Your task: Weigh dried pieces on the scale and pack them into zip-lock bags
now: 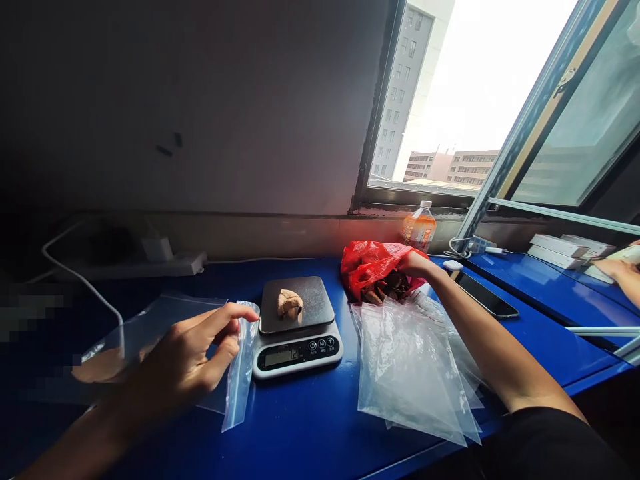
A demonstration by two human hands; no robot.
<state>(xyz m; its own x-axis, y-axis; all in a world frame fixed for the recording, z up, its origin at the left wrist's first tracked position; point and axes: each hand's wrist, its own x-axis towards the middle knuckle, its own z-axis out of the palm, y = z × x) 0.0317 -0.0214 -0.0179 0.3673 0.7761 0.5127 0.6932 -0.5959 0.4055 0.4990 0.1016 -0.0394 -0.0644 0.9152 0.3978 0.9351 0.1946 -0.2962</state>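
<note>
My left hand is over the zip end of a clear zip bag lying on the blue table. Its index finger is stretched out and the thumb stands apart; I see nothing pinched between them. Flat brown pieces show in that bag, partly behind my forearm. Just right of it stands a kitchen scale, its display lit, with a pale brown dried piece on the plate. My right hand reaches into a red plastic bag of dark brown dried pieces; its fingers are hidden.
Several empty clear zip bags lie stacked in front of the red bag. Behind stands an orange drink bottle. A phone and white earphone case lie right. Another person's hand is near white boxes. A power strip sits back left.
</note>
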